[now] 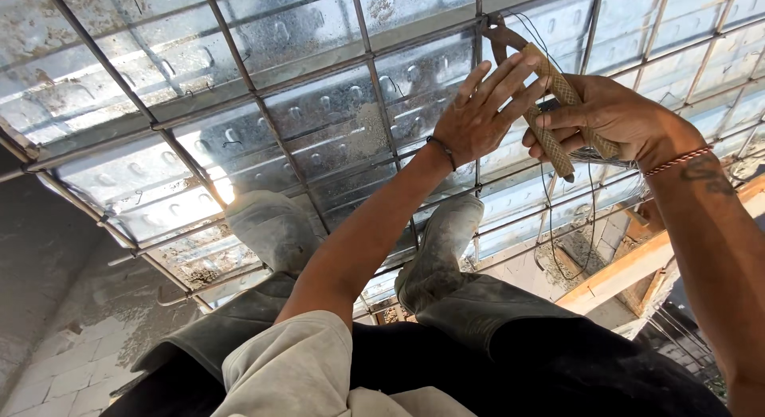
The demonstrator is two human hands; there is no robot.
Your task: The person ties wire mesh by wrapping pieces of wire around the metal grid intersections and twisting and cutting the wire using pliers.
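Observation:
My right hand (613, 118) grips the tan wrapped handles of a pair of pincers (550, 90), whose jaws sit at a crossing of the rebar grid (263, 106) near the top. My left hand (482, 114) is spread, fingers apart, resting against the pincers and the rebar, holding nothing. Thin tie wire (550, 218) loops down from the pincers below my right hand. A bundle of wire (594, 155) lies under my right hand. Both my boots (438, 249) stand on the bars.
Corrugated metal decking (319, 130) lies under the rebar grid. A wooden beam (629, 265) runs at the right. A concrete block wall (56, 321) drops away at the lower left, past the deck's edge.

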